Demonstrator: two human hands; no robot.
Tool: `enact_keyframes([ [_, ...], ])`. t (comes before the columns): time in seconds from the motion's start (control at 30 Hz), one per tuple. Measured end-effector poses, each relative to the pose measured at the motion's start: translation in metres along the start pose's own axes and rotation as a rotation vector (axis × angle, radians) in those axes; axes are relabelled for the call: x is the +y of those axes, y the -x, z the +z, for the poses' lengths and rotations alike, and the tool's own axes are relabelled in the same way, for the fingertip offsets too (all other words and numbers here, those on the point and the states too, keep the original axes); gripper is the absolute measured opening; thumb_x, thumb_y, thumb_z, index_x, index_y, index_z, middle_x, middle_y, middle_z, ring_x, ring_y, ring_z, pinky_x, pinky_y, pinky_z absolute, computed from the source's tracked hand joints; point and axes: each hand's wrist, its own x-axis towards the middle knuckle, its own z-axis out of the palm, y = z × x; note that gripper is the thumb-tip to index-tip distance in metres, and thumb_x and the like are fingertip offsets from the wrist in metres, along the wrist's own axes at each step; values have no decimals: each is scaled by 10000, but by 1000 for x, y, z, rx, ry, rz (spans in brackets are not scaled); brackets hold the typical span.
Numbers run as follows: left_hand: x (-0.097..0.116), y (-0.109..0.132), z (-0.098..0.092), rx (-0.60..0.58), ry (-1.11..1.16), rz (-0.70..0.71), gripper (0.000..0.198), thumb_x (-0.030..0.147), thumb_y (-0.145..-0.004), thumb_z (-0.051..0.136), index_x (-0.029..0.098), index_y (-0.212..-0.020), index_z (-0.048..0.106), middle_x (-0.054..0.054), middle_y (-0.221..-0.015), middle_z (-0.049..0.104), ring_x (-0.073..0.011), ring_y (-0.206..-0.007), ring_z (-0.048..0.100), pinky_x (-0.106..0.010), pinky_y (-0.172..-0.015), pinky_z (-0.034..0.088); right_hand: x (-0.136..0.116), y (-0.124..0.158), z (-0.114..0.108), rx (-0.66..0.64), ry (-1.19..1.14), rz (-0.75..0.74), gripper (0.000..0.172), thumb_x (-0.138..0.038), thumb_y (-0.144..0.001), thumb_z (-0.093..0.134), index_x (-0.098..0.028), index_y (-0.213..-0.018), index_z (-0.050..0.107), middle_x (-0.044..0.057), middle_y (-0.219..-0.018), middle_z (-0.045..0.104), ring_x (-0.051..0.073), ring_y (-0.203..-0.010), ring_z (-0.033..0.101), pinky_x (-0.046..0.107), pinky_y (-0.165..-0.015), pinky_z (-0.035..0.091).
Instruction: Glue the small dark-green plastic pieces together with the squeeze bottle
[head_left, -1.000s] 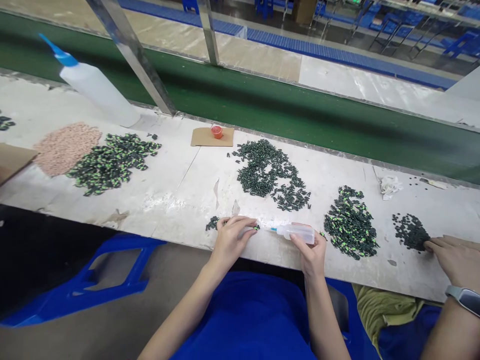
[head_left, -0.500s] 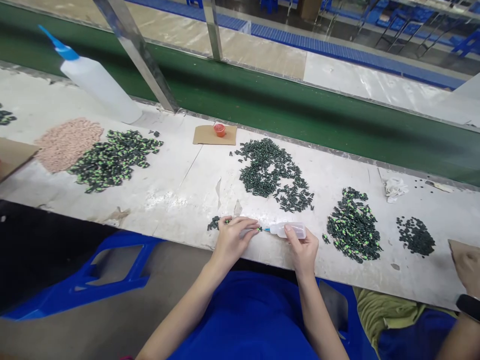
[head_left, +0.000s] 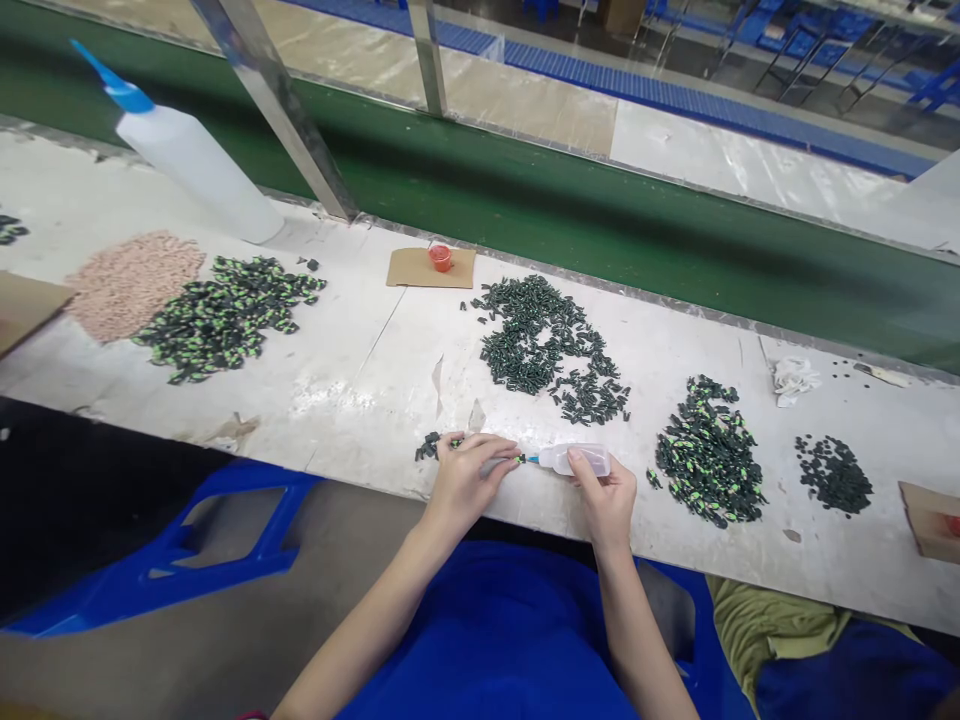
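My left hand point(head_left: 469, 475) is closed around a thin grey tool, with a small dark and green piece point(head_left: 519, 458) at its tip. In my right hand point(head_left: 609, 490) is a small clear squeeze bottle point(head_left: 589, 459), lying sideways, its blue nozzle point(head_left: 533, 459) pointing left at that piece. Just left of my left hand lies a small group of dark pieces point(head_left: 429, 447). Beyond both hands is a pile of short dark green pieces point(head_left: 525, 340). A pile of black and green pieces point(head_left: 709, 460) lies to the right of my right hand.
A large white bottle point(head_left: 199, 170) stands at the back left, near pink pieces point(head_left: 135, 285) and more black-green pieces point(head_left: 217, 330). A red cup point(head_left: 440, 258) sits on cardboard point(head_left: 401, 268). Crumpled tissue point(head_left: 795, 378) and small black pieces point(head_left: 834, 473) are at right.
The other person's hand and dark wristband have left the right edge, uncovering cardboard and something red there. My hands and the small bottle have hardly moved.
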Motion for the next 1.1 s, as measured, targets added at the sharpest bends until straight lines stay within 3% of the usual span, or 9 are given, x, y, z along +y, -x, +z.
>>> enact_keyframes([
  [1.1,2,1,-1,1,0,-17,110,182,-767,712,257,-840,676,15,-882,762,-201,-890,688,-418,-930,293,-2,2,1,10,9,-11,236,-378,-689,683,-152,-621,671,1,-554,624,139,-534,535,258,-522,439],
])
